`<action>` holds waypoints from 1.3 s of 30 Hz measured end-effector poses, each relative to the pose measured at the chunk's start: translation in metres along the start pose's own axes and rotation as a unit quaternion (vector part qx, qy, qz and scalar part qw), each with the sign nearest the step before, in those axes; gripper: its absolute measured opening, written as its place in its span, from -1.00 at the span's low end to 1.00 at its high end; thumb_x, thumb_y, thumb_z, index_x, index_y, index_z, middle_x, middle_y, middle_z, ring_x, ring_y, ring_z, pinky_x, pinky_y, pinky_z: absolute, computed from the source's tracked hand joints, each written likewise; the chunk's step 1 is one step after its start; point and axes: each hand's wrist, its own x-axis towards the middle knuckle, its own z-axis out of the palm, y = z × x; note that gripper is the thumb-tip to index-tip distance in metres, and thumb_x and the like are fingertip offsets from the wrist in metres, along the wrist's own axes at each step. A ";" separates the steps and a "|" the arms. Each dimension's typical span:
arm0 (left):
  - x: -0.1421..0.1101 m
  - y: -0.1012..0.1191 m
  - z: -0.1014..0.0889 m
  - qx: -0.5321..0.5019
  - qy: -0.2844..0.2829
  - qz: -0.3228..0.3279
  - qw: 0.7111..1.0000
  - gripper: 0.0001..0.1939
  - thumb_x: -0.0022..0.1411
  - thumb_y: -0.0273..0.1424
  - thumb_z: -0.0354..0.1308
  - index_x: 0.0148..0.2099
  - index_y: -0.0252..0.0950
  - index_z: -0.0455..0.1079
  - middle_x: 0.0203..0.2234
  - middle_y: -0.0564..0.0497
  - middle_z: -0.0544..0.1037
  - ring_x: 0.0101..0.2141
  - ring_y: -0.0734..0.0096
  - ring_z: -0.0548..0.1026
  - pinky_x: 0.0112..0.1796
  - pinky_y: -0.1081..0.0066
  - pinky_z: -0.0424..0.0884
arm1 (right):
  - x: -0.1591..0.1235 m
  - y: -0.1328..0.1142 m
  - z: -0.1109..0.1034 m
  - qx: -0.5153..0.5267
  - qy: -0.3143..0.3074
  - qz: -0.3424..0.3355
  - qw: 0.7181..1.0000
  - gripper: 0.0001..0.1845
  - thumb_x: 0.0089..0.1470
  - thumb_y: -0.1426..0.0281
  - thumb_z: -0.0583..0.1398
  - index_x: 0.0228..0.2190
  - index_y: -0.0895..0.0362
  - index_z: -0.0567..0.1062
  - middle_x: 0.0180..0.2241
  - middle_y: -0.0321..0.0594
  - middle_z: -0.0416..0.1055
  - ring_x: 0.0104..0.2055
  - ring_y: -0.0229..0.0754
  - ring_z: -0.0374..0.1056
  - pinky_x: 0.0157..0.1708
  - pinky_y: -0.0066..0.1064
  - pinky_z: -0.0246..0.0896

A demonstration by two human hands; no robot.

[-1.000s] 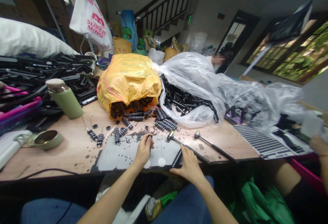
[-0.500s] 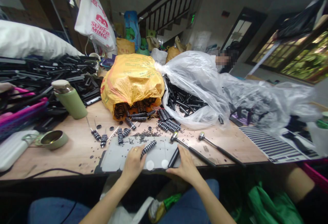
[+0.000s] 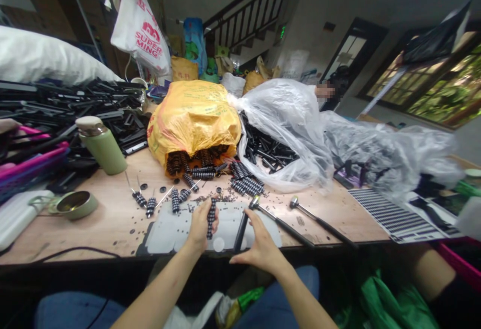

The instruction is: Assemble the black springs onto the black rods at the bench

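My left hand (image 3: 201, 223) is wrapped round a ribbed black-and-silver stack of small discs (image 3: 211, 218), held nearly upright over the grey mat (image 3: 169, 236). To its right, my right hand (image 3: 261, 246) holds a smooth black tube (image 3: 241, 231) between thumb and fingertips, near the two ends. The tube slants above the mat. Beside the right hand lies a small hammer (image 3: 285, 223) with a black handle, its head close to the tube's upper end. On the mat between the hands is a white round spot (image 3: 218, 244).
A second hammer (image 3: 323, 221) lies farther right. Behind stand a yellow sack (image 3: 195, 113) spilling disc stacks and a clear bag (image 3: 289, 113) of black parts. A green flask (image 3: 103, 146), metal cup (image 3: 77, 204) and loose stacks (image 3: 175, 200) occupy the left. Small black bits are scattered about.
The disc stack in my left hand has turned from slanting to nearly upright. My right hand has shifted left with the black tube, closer to the left hand.
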 end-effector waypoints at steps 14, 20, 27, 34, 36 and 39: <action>-0.024 0.018 0.019 0.007 0.035 -0.064 0.997 -0.66 -0.05 -0.28 0.20 -0.22 -0.37 0.40 -0.63 0.10 0.42 -0.70 0.54 0.38 -0.64 0.49 0.36 | 0.040 -0.031 0.012 0.096 -0.023 -0.191 0.977 0.18 -0.44 0.17 0.39 0.14 0.11 -0.09 0.16 0.01 -0.04 0.21 0.01 -0.09 0.17 -0.15 -0.12; -0.019 0.013 0.017 0.043 0.054 -0.048 0.996 -0.56 -0.03 -0.23 0.19 -0.10 -0.36 0.39 -0.61 0.07 0.45 -0.69 0.52 0.38 -0.65 0.50 0.32 | 0.038 -0.033 0.009 0.111 -0.025 -0.162 0.980 0.18 -0.44 0.18 0.39 0.14 0.11 -0.08 0.18 0.00 -0.09 0.22 0.01 -0.12 0.17 -0.16 -0.13; -0.016 0.009 0.008 0.261 -0.022 0.124 0.957 -0.67 -0.01 -0.25 0.19 -0.21 -0.34 0.44 -0.41 -0.04 0.55 -0.32 0.26 0.48 -0.28 0.33 0.39 | 0.037 -0.034 0.006 0.139 -0.015 -0.078 0.987 0.22 -0.51 0.17 0.40 0.14 0.09 -0.06 0.18 -0.03 -0.08 0.23 -0.01 -0.16 0.19 -0.15 -0.23; -0.013 -0.010 -0.015 0.470 -0.110 0.381 0.788 -0.71 0.14 -0.38 0.01 -0.08 -0.26 0.39 -0.24 -0.14 0.52 -0.19 0.24 0.45 -0.14 0.28 0.36 | 0.034 -0.033 0.020 0.567 -0.157 0.286 0.756 -0.28 -0.12 -0.20 -0.01 -0.16 0.12 0.29 -0.41 -0.22 0.38 -0.37 -0.21 0.39 -0.23 -0.27 0.27; -0.011 -0.014 -0.019 0.500 -0.144 0.398 0.756 -0.68 0.18 -0.42 -0.05 -0.04 -0.29 0.36 -0.26 -0.17 0.52 -0.21 0.25 0.46 -0.16 0.27 0.38 | 0.034 -0.033 0.022 0.615 -0.177 0.316 0.700 -0.39 -0.11 -0.16 0.02 -0.31 0.13 0.33 -0.56 -0.33 0.32 -0.49 -0.26 0.36 -0.30 -0.30 0.28; -0.011 -0.017 -0.021 0.518 -0.161 0.406 0.735 -0.66 0.21 -0.44 -0.10 0.01 -0.31 0.33 -0.27 -0.19 0.51 -0.22 0.25 0.45 -0.20 0.27 0.39 | 0.037 -0.034 0.022 0.647 -0.198 0.348 0.649 -0.34 -0.15 -0.23 -0.03 -0.48 0.14 0.31 -0.59 -0.29 0.31 -0.52 -0.22 0.34 -0.34 -0.22 0.29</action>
